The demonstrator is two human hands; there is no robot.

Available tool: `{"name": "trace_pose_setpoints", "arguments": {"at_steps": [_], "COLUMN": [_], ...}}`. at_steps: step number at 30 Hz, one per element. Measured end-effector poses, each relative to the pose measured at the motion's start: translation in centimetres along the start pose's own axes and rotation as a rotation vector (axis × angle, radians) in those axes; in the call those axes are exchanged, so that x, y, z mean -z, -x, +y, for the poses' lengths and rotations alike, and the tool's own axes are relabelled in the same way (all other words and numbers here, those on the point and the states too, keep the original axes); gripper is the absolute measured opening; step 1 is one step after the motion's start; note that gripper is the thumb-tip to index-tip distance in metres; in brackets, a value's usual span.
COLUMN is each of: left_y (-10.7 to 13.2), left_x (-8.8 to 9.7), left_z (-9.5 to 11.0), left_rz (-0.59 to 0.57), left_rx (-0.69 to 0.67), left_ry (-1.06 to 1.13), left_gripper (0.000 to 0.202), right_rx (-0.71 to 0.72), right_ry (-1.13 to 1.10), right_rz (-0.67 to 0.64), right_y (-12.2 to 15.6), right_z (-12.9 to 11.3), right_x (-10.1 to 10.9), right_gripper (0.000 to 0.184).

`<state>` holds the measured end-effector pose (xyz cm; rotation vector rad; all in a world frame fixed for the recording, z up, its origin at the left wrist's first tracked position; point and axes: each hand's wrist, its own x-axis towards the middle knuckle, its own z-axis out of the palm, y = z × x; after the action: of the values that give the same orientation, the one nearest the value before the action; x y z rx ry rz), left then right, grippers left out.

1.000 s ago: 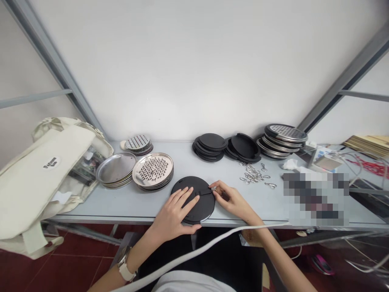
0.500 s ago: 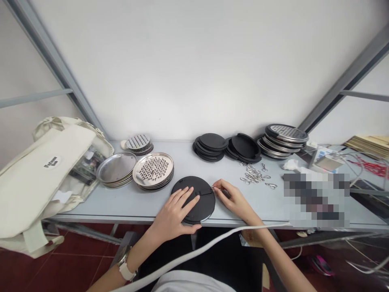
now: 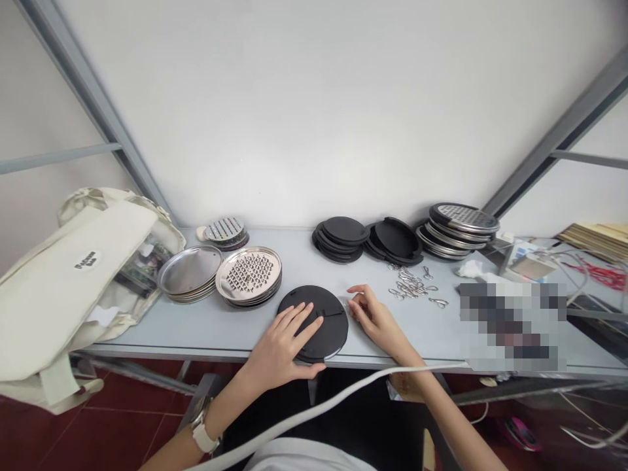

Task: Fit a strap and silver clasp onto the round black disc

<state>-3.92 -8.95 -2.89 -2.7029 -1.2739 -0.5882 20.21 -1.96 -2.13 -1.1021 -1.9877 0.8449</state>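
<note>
While left hand (image 3: 282, 345) presses black disc (image 3: 324, 306), fingers spread, right hand (image 3: 375, 320) rests beside, fingers loosely curled.

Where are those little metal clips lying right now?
In the head view, the metal clips lie on the table, just right of the right hand and in front of the black disc stacks.

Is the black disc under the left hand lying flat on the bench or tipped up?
Flat. The black disc lies on the bench with the left hand spread on top; the right hand is beside its edge.
</note>
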Motion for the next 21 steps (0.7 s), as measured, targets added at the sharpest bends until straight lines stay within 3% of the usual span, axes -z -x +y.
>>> {"name": "trace_pose_setpoints", "arguments": {"at_steps": [7,13,21], "left_y": [0.0,-0.1,0.0], "left_x": [0.0,0.1,-0.1], "left_z": [0.0,0.0,0.0], "left_rz": [0.005,-0.016,-0.008], "left_rx": [-0.004,-0.002,-0.01], "left_ry": [-0.015,-0.035,-0.04], "left_gripper": [0.074,0.071,0.071], "right_rx": [-0.009,-0.004,0.021], "right_ry": [0.003,0.025,0.102], "right_rz": [0.015,-0.064,-0.056], "right_y": [-1.0,-0.3,0.0], "right_z": [-0.8,-0.7,-0.9], "right_x": [-1.5,-1.2,-1.3], "right_gripper": [0.017,0.014,0.007]}}
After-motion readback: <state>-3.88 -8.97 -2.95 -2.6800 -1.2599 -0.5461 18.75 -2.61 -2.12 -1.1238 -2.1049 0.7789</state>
